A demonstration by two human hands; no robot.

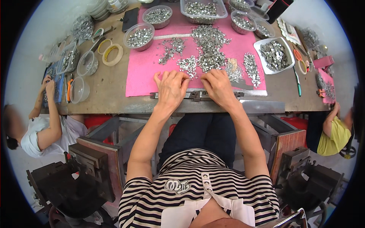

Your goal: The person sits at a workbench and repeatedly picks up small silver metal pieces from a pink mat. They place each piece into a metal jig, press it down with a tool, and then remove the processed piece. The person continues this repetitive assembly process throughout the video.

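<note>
Worn brown worktable (114, 87), long and crowded. Pink mat (146, 72) laid across its middle, strewn with loose heaps of small silver metal parts (209, 47), plenty unsorted. Far side: clear bowls (139, 37) and a clear tub (203, 8), already well filled. Right: white tray (274, 55), heaped too. Near edge: dark metal strip (195, 95). Left hand (171, 88) flat, palm down, fingers bent at the nearest heap; grip impossible to tell. Right hand (218, 87) likewise, fingertips in the parts. Judged roughly midway.

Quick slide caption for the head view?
Both hands, left hand and right hand, sort small metal parts on a pink mat.
</note>
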